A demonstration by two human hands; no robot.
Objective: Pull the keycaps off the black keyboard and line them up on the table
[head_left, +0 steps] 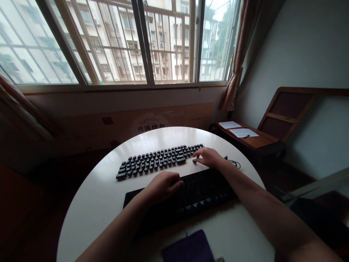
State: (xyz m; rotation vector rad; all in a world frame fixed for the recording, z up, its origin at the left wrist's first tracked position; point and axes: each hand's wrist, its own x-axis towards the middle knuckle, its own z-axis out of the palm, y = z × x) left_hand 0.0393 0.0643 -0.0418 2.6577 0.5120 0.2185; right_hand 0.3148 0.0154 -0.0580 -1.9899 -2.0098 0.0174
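Black keycaps [152, 160] lie in rows on a white round table [92, 203], laid out like a keyboard. In front of them is a black keyboard base [204, 191], its key area dark, with a few keys along the near edge. My left hand [165, 183] rests over the base's left-middle part, fingers curled in and thumb beside them; whatever it may hold is hidden. My right hand [209, 157] reaches beyond the base to the right end of the rows. Its thumb and forefinger are closed at a single small keycap [194, 161] by the tabletop.
A purple cloth [188, 248] lies at the table's near edge. The black cable [235, 163] coils right of the base. Papers [243, 132] and a pen [246, 137] lie on a wooden chair [261, 140] at right. A barred window [147, 43] is ahead.
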